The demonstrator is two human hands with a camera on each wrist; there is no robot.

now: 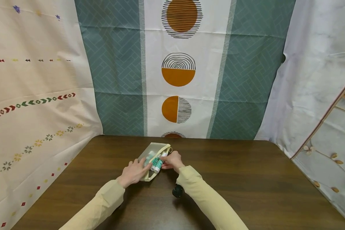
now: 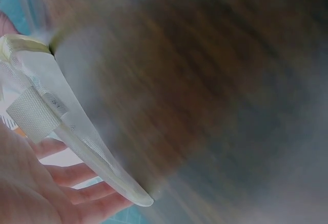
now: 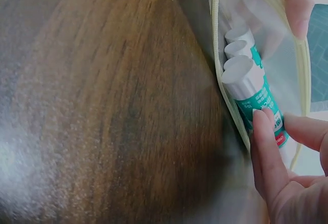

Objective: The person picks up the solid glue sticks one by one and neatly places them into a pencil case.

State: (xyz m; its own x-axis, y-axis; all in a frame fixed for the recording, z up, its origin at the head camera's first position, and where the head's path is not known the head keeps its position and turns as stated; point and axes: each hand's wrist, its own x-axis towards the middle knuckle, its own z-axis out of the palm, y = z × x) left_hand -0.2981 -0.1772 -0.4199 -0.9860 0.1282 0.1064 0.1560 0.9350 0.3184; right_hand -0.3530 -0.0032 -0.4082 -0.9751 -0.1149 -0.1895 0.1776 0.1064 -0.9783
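A translucent zip pouch [image 1: 150, 149] with pale yellow edging lies on the table, its mouth open toward the right. My left hand [image 1: 133, 172] holds the pouch's near left side, a finger or thumb over the rim of the mouth. In the left wrist view the fingers [image 2: 77, 175] lie behind the pouch wall. My right hand [image 1: 173, 159] reaches into the mouth from the right. Thumb and fingers there pinch a green glue stick [image 3: 261, 101] with a white cap. Beside it in the pouch lie other white-capped glue sticks [image 3: 238, 48], partly hidden.
The dark brown wooden table [image 1: 233, 172] extends on both sides of the pouch. A patterned curtain [image 1: 187, 86] hangs behind its far edge. Light cloths hang at left and right. A small black device [image 1: 177, 191] sits under the right wrist.
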